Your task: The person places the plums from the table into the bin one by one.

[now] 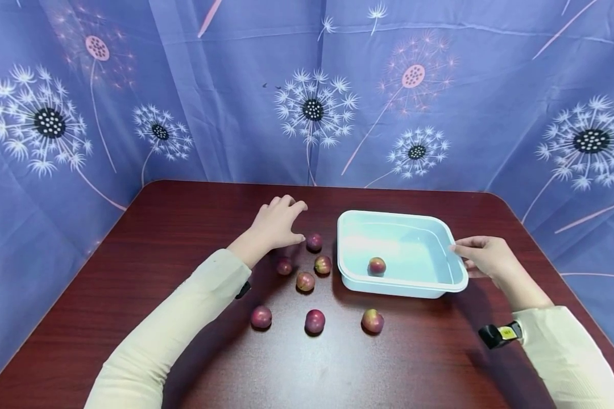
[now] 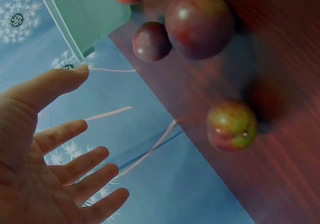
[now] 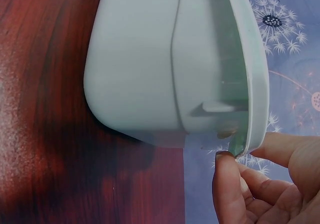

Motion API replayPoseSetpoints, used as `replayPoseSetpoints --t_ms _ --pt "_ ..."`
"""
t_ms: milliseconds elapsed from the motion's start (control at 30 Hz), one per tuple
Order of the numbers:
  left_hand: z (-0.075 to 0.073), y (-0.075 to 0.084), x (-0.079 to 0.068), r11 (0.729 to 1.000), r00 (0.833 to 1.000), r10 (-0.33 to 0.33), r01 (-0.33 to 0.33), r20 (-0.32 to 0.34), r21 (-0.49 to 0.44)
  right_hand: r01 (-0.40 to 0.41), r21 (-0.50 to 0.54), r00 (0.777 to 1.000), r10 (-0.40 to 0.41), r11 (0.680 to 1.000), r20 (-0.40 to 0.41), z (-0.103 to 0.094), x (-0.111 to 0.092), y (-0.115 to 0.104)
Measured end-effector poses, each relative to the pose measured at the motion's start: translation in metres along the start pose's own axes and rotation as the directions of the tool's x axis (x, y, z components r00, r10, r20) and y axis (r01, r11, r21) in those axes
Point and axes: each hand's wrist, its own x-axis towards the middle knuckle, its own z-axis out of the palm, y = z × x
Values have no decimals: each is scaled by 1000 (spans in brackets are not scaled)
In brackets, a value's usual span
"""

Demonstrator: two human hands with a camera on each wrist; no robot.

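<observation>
My left hand [image 1: 278, 223] reaches over the table with fingers spread and nothing in its grasp. A dark red plum [image 1: 314, 242] lies just beside its thumb. In the left wrist view the palm and the parted fingers [image 2: 107, 176] show, with plums on the wood beyond them. At the right, my right hand [image 1: 486, 257] pinches the right end rim of a pale blue plastic basin [image 1: 400, 288]. One red-yellow plum [image 1: 377, 266] sits inside the basin. From the right wrist, the thumb and fingers [image 3: 227, 184] meet at the basin's rim [image 3: 257, 84].
Several plums lie loose left of the basin, among them a reddish one [image 1: 305, 281] and a dark one [image 1: 283, 266]. Nearer the front are three more, including a red-yellow plum [image 1: 372, 321]. A blue dandelion-print curtain [image 1: 235, 102] hangs behind the dark wooden table [image 1: 210, 375].
</observation>
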Motion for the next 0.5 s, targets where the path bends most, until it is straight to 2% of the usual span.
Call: replayPoseSetpoints --t_ms 500 --pt "6 -22 -7 997 997 -65 67 51 -33 9 -4 1000 -9 1000 -3 0 0 0"
